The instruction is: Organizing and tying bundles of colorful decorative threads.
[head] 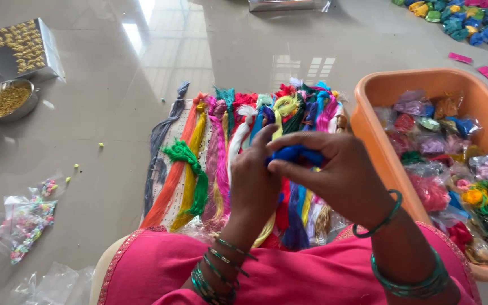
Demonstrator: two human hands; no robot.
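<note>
Both hands meet at frame centre, the right hand (334, 169) and left hand (255, 181) pinching a blue thread bundle (297, 153) between pressed fingertips, above thread skeins (221, 158) still loose, bagged ones filling the orange tub (425, 82) at three o'clock.

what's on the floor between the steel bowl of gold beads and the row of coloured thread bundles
Mostly bare grey floor in the head view. Between the steel bowl and the thread bundles lie only a few tiny loose yellow-green beads.
</note>
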